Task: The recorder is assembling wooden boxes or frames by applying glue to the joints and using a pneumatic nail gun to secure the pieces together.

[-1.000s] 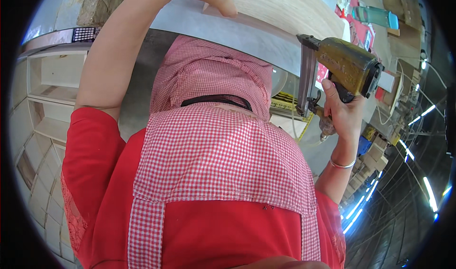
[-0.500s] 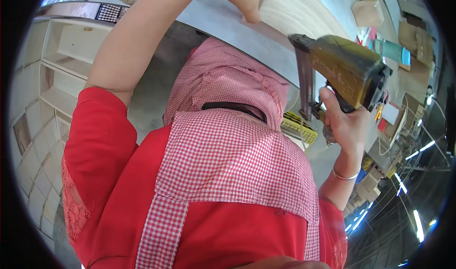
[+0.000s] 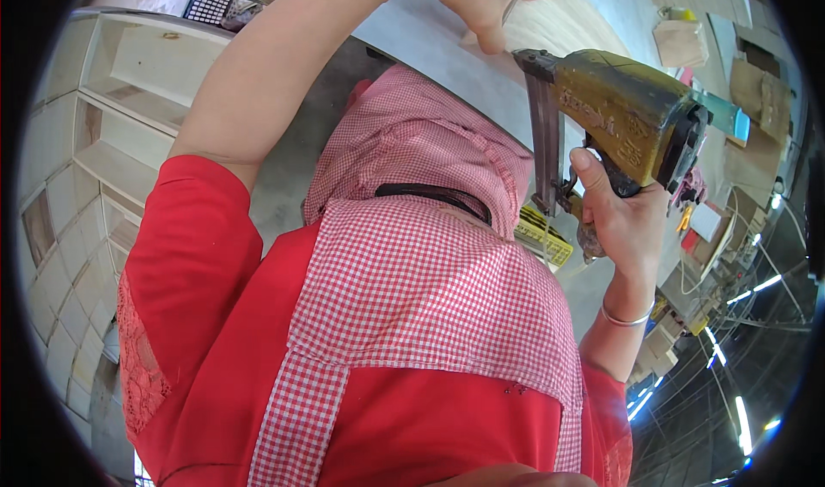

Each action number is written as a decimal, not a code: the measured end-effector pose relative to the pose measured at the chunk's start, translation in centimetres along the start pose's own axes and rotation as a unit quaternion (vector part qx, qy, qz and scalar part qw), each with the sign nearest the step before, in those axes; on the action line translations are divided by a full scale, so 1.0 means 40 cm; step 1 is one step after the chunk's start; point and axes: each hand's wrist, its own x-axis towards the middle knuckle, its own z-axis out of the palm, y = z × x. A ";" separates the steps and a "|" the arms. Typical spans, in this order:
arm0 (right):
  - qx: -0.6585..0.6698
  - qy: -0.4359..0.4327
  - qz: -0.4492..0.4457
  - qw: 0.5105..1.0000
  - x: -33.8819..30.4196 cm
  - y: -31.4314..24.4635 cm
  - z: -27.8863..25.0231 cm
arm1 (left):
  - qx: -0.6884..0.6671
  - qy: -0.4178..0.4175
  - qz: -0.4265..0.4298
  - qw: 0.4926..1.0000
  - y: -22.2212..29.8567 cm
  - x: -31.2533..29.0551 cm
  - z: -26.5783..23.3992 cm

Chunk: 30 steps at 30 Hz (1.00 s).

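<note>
My right hand (image 3: 627, 225) is wrapped round the grip of a worn yellow-brown air nail gun (image 3: 614, 100), its thumb up along the handle. The nail gun's dark nose points left and touches or nearly touches the near edge of a pale wooden board (image 3: 571, 23). Beside that nose, my left hand (image 3: 481, 1) grips the board's near edge, thumb on the side towards me and fingers on top. The board lies on a grey-white worktable (image 3: 421, 36). Where the nose meets the wood is partly hidden.
Off-white shelving (image 3: 137, 100) stands at the left. On the table's right part are a small wooden block (image 3: 679, 42) and a teal container (image 3: 724, 116). A yellow-and-black box (image 3: 546, 238) sits below the table edge. Cardboard (image 3: 760, 91) lies at the far right.
The nail gun has moved a little up and left, so its nose is closer to my left thumb and the board's edge. Both hands keep their hold; the whole view has shifted slightly.
</note>
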 end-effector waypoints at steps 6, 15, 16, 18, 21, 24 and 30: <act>-0.027 0.020 -0.028 0.999 -0.008 -0.005 0.005 | 0.095 0.008 -0.039 0.995 0.023 -0.013 -0.012; 0.041 0.103 -0.019 0.994 -0.094 0.062 -0.059 | 0.079 0.243 -0.263 0.930 0.163 -0.245 0.183; 0.046 0.103 -0.032 0.993 -0.100 0.082 -0.078 | 0.072 0.216 -0.293 0.929 0.200 -0.245 0.195; -0.002 0.138 0.004 0.990 -0.115 0.120 -0.116 | 0.002 0.215 -0.235 0.948 0.250 -0.229 0.257; -0.049 0.174 -0.003 0.984 -0.138 0.171 -0.160 | -0.090 0.247 -0.160 0.951 0.281 -0.151 0.343; -0.062 0.189 0.006 0.980 -0.193 0.252 -0.219 | -0.243 0.253 -0.125 0.928 0.203 -0.031 0.345; -0.056 0.205 0.067 0.975 -0.258 0.334 -0.241 | 0.080 0.371 -0.276 0.883 -0.198 0.254 0.128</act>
